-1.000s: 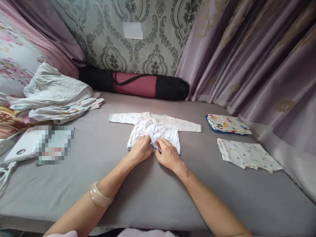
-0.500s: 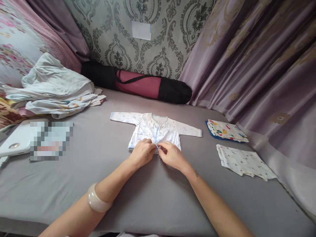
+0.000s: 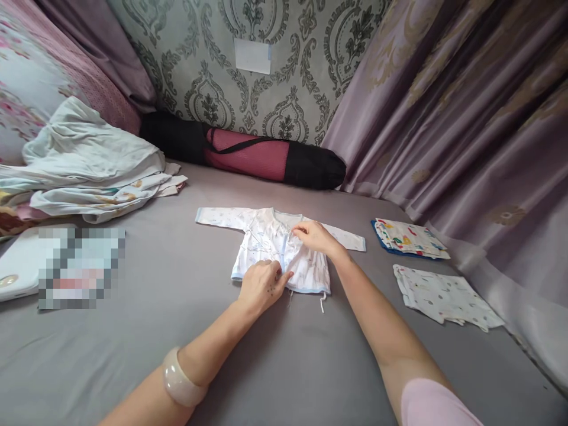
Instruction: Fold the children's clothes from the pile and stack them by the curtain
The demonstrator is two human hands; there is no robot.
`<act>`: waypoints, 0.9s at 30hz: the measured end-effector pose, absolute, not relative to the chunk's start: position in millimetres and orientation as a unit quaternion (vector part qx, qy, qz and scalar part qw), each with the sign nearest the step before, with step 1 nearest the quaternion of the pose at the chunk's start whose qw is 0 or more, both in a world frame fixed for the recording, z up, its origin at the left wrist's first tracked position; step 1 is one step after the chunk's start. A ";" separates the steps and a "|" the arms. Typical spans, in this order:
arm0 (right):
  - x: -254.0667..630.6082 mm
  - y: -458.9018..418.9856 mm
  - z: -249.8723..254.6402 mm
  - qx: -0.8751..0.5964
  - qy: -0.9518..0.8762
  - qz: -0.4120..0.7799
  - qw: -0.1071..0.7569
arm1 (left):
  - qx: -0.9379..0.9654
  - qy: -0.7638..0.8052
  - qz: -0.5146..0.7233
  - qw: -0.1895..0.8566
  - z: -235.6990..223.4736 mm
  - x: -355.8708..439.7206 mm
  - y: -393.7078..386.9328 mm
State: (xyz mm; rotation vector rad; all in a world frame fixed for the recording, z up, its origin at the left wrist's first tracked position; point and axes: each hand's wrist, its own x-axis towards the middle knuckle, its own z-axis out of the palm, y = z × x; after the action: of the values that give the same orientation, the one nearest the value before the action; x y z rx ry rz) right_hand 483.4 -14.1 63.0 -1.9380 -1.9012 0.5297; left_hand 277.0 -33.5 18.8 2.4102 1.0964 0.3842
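A small white baby shirt (image 3: pixel 261 245) with light-blue trim lies spread on the grey sheet, both sleeves stretched out sideways. My left hand (image 3: pixel 262 284) is at its lower hem near the middle, fingers curled on the cloth and thumb stuck out to the right. Higher up, my right hand (image 3: pixel 315 236) pinches the front of the shirt just below the neckline, on the right side. My right wrist and forearm cover part of the right sleeve. Thin ties hang from the hem, a white one at the right corner.
Folded clothes (image 3: pixel 410 238) with a colourful print lie on the right, a patterned white cloth (image 3: pixel 448 297) nearer me. On the left are a heap of clothes (image 3: pixel 93 154), a white device (image 3: pixel 33 260) and a blurred-out item. A black and pink long bag (image 3: pixel 248 157) lies along the wall.
My right hand has moved up from the hem to below the neckline. My left hand stays at the hem, slightly lower in view. The hem's right part and a tie now show.
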 end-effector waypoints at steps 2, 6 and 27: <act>489.2 7.3 56.6 -0.703 -0.681 0.130 0.160 | 0.880 0.400 0.128 0.220 17.3 278.5 -33.5; 491.1 30.7 47.9 -0.699 -0.702 0.123 0.058 | 0.886 0.386 0.145 0.212 14.7 277.8 -32.1; 499.1 39.4 53.7 -0.720 -0.675 0.158 0.014 | 0.869 0.387 0.190 0.242 8.2 276.1 -29.3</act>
State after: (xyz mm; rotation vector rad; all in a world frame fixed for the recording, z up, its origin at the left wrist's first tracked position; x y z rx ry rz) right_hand 499.1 39.4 53.7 -2.2428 -2.1029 0.4925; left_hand 276.1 -29.3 8.2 2.3757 1.0584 0.5195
